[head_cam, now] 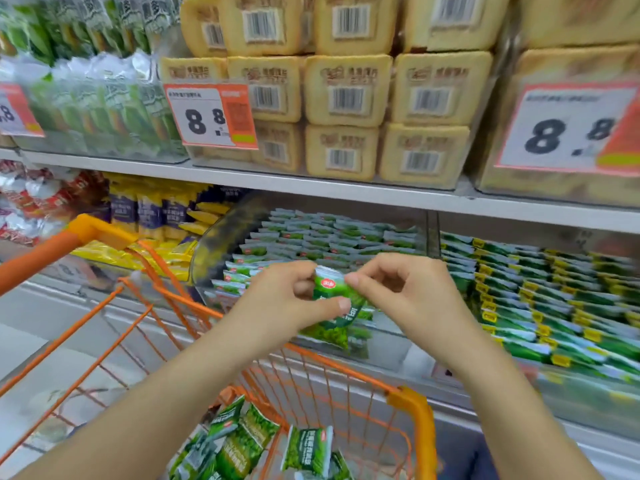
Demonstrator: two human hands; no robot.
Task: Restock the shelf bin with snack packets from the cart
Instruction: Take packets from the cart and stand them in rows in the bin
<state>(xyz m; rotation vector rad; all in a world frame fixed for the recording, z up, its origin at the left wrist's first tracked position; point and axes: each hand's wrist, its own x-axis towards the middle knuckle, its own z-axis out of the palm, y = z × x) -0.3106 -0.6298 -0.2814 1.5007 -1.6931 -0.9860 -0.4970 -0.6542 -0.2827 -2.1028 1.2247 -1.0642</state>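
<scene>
A: Hands?
B: Both up at frame centre. The left hand pinches a green snack packet — thumb across its front, fingers curled behind. The right hand pinches the same packet's top edge from the 3 o'clock side, fingertips on it.

A: Where is that packet?
B: In the air between the two hands, above the cart's far rim and in front of the shelf bin. It hangs roughly upright, red round logo near the top, lower end drooping toward 6 o'clock. More than one packet may be bunched there; blur makes it impossible to tell.

A: The bin?
B: Clear-walled, on the lower shelf at 12 o'clock from the hands. Rows of matching green packets lie flat inside, stacked toward the back.

A: The cart?
B: An orange wire cart at 6 o'clock, under the forearms. Loose green packets lie jumbled in its bottom, some tilted, some overlapping.

A: Neighbours?
B: At 3 o'clock a bin of green packets with yellow tags. At 9 o'clock yellow and purple packets, then red ones further out. On the upper shelf — tan barcoded packs at 12 o'clock, an orange price tag reading 8.8 at 11 o'clock, a second one at 2 o'clock.
</scene>
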